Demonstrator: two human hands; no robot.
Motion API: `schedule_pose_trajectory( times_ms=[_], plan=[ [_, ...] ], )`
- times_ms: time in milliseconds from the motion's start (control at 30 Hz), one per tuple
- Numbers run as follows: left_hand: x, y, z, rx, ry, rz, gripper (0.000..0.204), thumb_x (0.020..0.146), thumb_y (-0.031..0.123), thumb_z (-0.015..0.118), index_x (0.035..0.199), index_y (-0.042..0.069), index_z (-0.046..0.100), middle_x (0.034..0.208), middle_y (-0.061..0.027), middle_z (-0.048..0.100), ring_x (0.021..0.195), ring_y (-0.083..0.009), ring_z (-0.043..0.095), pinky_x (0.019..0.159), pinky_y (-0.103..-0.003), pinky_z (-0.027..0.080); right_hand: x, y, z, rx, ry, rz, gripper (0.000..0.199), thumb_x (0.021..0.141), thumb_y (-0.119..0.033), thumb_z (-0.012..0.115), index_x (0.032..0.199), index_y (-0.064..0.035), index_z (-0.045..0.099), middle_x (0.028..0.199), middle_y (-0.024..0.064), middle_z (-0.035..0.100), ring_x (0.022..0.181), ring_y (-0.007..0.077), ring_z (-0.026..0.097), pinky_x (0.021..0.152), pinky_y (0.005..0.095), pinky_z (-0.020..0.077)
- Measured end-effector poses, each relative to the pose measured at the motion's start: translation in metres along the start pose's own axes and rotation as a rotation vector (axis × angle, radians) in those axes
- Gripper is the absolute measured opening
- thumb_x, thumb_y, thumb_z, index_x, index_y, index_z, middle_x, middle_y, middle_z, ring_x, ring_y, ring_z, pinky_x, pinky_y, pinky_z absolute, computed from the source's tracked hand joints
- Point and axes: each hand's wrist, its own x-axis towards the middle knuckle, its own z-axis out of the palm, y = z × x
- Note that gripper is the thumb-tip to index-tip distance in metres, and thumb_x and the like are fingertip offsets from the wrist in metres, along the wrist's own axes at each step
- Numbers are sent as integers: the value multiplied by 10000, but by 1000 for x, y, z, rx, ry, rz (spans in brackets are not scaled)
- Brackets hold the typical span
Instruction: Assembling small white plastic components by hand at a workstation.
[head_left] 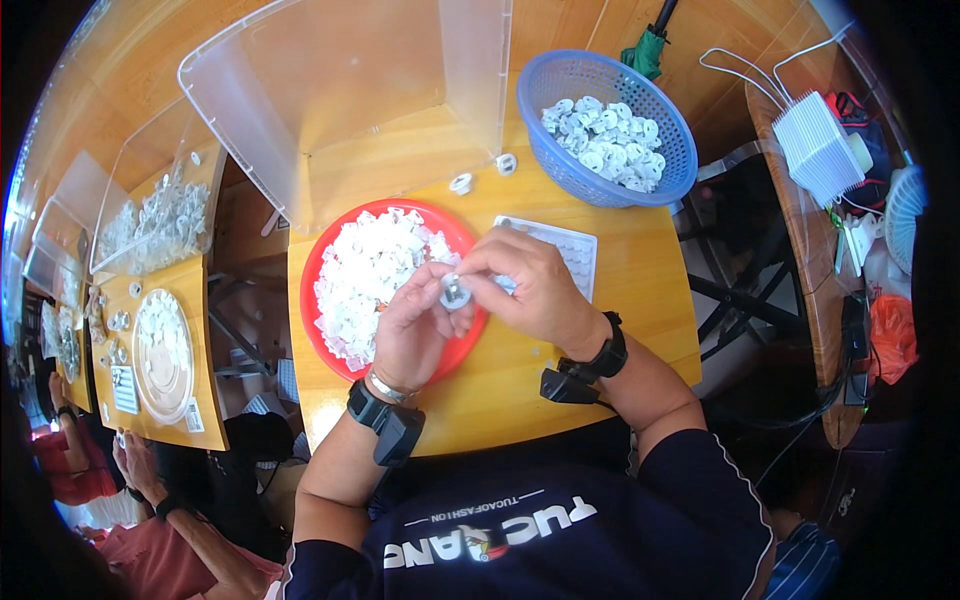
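Observation:
Over the right rim of a red round tray (pixel 312 250), my left hand (pixel 412 325) holds a small round white plastic part (pixel 455 293) with a metallic-looking bit in its middle. My right hand (pixel 535 285) is closed, thumb and fingers pinching at the upper edge of the same part; whether they grip another tiny piece is hidden. Heaped in the red tray are many small white pieces (pixel 370 270). Partly behind my right hand lies a white tray with round pits (pixel 580 255). Two loose white parts, one (pixel 461 184) nearer and one (pixel 506 164) farther, sit beyond my hands.
A blue perforated basket (pixel 680 150) of white round parts stands at the back right. At the back, a large clear plastic bin (pixel 350 90) rests on the wooden table (pixel 640 330). On the left, co-workers' hands (pixel 140 470) work at another table (pixel 195 360). A side table (pixel 810 270) stands right.

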Motion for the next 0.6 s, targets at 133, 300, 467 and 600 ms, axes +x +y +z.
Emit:
schedule_pose_trajectory(
  times_ms=[133,300,467,600],
  plan=[
    [0,0,0,-9,15,4,271,970,271,541,1090,29,561,857,-91,628,736,-155,596,653,-259,477,-1,3,2,-37,-7,-10,53,801,-25,671,845,-41,645,812,87,638,735,267,637,640,361,504],
    [0,0,0,6,18,2,265,975,274,534,1081,33,562,847,-86,629,734,-149,595,649,-252,476,0,1,2,-73,15,-39,60,794,-26,671,846,-43,646,810,83,631,736,271,632,637,362,504],
    [0,0,-1,33,32,-4,272,980,286,535,1080,35,564,839,-75,630,729,-139,592,642,-244,468,0,0,3,-189,25,-117,74,775,-25,675,837,-55,647,803,67,620,741,259,624,635,363,506],
    [0,0,-2,37,37,-4,270,984,280,534,1089,34,567,841,-65,629,735,-133,591,643,-239,462,-1,2,3,-200,24,-118,71,773,-28,671,830,-62,645,804,57,618,748,252,621,641,363,506]
  ],
)
